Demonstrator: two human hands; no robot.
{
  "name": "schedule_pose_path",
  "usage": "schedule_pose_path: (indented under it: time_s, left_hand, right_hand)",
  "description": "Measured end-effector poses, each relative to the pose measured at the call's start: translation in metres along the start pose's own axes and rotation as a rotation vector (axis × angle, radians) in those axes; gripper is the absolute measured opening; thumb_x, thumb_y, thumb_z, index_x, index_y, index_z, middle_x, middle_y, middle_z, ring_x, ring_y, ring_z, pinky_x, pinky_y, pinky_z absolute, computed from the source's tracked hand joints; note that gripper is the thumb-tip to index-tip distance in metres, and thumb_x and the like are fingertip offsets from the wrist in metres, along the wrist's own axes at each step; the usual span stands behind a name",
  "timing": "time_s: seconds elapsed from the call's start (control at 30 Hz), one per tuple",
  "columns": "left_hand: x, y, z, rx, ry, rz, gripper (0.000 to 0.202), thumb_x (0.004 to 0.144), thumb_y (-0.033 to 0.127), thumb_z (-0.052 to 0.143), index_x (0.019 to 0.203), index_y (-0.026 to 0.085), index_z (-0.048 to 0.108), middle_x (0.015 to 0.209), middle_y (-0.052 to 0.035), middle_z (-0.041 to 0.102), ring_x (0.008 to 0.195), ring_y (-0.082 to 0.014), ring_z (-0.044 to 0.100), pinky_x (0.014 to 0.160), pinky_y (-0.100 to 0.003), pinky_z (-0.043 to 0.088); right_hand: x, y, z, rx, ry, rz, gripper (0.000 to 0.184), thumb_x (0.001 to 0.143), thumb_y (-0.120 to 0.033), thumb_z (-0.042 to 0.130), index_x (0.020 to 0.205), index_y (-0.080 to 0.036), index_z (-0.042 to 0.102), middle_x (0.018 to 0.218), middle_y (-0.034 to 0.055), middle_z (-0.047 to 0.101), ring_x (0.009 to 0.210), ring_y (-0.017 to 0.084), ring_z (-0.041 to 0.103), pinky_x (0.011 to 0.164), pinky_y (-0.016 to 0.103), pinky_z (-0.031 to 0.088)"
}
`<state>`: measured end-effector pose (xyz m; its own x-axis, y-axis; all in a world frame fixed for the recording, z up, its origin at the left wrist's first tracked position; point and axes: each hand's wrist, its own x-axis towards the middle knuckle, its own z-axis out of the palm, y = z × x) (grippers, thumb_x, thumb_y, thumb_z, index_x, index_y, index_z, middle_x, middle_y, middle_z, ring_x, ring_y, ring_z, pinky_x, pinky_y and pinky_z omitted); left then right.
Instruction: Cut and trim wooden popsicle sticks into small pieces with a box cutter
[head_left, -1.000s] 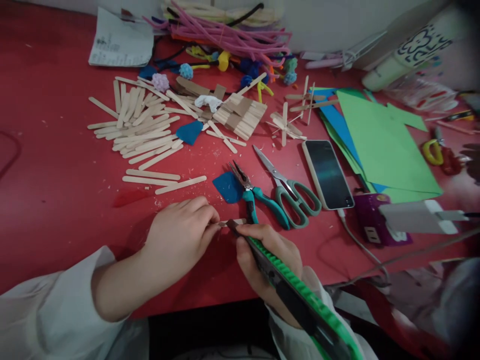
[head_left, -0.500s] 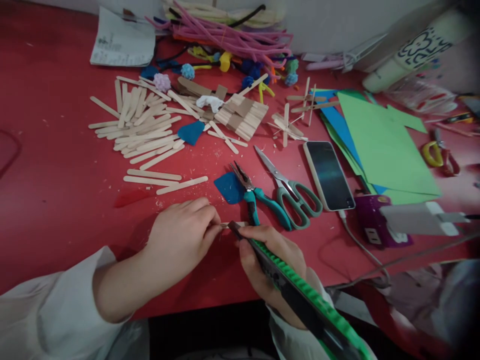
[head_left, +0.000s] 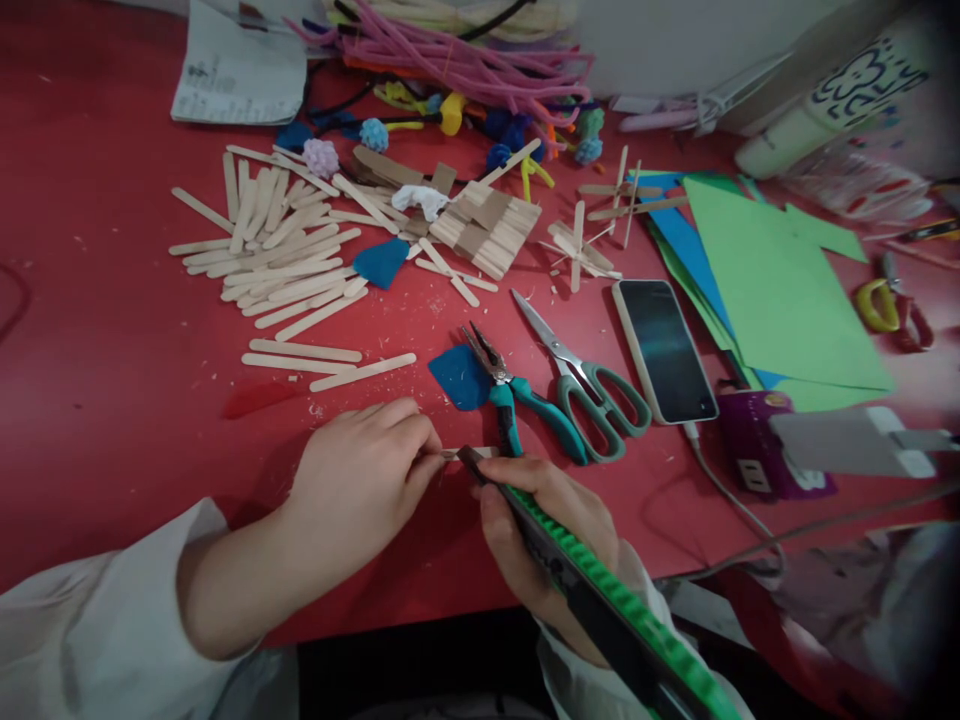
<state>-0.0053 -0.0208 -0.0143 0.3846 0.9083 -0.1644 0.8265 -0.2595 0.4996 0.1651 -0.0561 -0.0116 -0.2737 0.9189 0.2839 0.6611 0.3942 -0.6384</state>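
Note:
A wooden craft stick (head_left: 451, 455) lies low over the red table, pinched between the thumb and fingers of my left hand (head_left: 369, 462). Most of the stick is hidden by my hands. Wrapped in my right hand (head_left: 551, 525) is a green and black utility knife (head_left: 600, 590), its dark tip touching or just over the stick. Beyond my right hand lie pliers with teal handles (head_left: 501, 385), jaws apart, partly on a blue scrap (head_left: 457, 375). Grey-green handled scissors (head_left: 581, 375) rest beside them. Three craft sticks (head_left: 330, 364) lie beyond my left hand.
Many craft sticks (head_left: 277, 250) are heaped at the left. Behind are a glued stick panel (head_left: 487, 230) and pink pipe cleaners (head_left: 465, 55). To the right are a phone (head_left: 667, 350) with a cable, green paper (head_left: 787, 290) and a white plug (head_left: 840, 440).
The view has shifted slightly, so things at the right sit a little farther right. Both hands keep their hold, and the knife tip stays at the stick.

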Motion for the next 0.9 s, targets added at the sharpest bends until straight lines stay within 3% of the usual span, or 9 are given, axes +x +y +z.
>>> schedule_pose_path:
  time_s: [0.27,0.43,0.7,0.9]
  left_hand:
    - [-0.002,0.0,0.001,-0.004,0.002,-0.001,0.012,0.082,0.022,0.055,0.072,0.02,0.06,0.074,0.0028,0.061,0.068,-0.013,0.056,0.055,-0.025,0.033]
    - [-0.001,0.0,0.0,0.0,-0.014,-0.025,0.013,0.081,0.016,0.052,0.072,0.02,0.061,0.075,0.0022,0.062,0.069,-0.0133,0.057,0.055,-0.025,0.033]
    - [0.002,0.002,-0.003,-0.004,-0.052,-0.041,0.013,0.08,0.016,0.052,0.072,0.02,0.061,0.076,0.0014,0.062,0.068,-0.0138,0.057,0.054,-0.025,0.034]
    - [0.003,0.0,-0.002,0.002,-0.065,-0.041,0.013,0.079,0.014,0.052,0.072,0.02,0.061,0.074,0.0015,0.062,0.066,-0.0138,0.057,0.053,-0.025,0.035]
  right_hand:
    - [0.001,-0.001,0.002,0.038,-0.011,0.043,0.016,0.079,-0.01,0.049,0.091,-0.021,0.053,0.076,0.0005,0.067,0.068,0.013,0.066,0.06,0.021,0.053]
    - [0.011,-0.004,0.003,0.019,-0.022,0.04,0.014,0.078,-0.009,0.047,0.083,-0.021,0.051,0.064,-0.0027,0.063,0.051,0.01,0.058,0.051,0.02,0.047]
    - [0.017,-0.006,0.002,0.026,-0.054,0.002,0.015,0.075,-0.008,0.044,0.083,-0.021,0.048,0.052,-0.0056,0.055,0.045,0.009,0.052,0.046,0.019,0.045]
    - [0.012,-0.005,0.008,0.014,-0.015,-0.017,0.014,0.077,-0.009,0.046,0.083,-0.021,0.049,0.065,-0.0016,0.062,0.052,0.009,0.056,0.051,0.019,0.046]
